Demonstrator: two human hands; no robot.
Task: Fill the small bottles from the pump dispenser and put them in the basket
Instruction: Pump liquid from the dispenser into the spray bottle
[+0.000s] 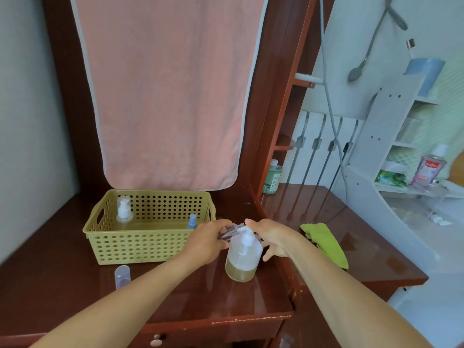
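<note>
Furthest out from the left hand's fingers (219,224), down by the forearm, a small capped bottle (122,275) stands on the worktop (226,302). I can't tell from here whether it holds anything. The basket (150,243) sits just beyond those knuckles, within easy reach, with a clear pump bottle (124,214) and a blue-topped bottle (192,221) already standing inside.

The left hand (206,243) has its fingers curled round the small bottle (229,231), holding it tilted with its open neck right at the spout. It is thin clear plastic and looks light, so a firm squeeze would probably dent it. A loose wrap round the body seems the right hold, with the neck left free.

The pump dispenser (242,261) stands on the worktop between the two hands, with a low band of brownish liquid at the bottom. Being mostly empty, it is likely light and top-heavy and could tip or skate on the glossy wood under a hard press. Any soap on the plastic would make it slippery.

The right hand (273,239) lies over it, thumb on the pump head and the other fingers (268,254) curling round the shoulder. How tight that grip is I can't tell.

Past those fingers a green cloth (325,243) lies flat, handy for drips.
</note>
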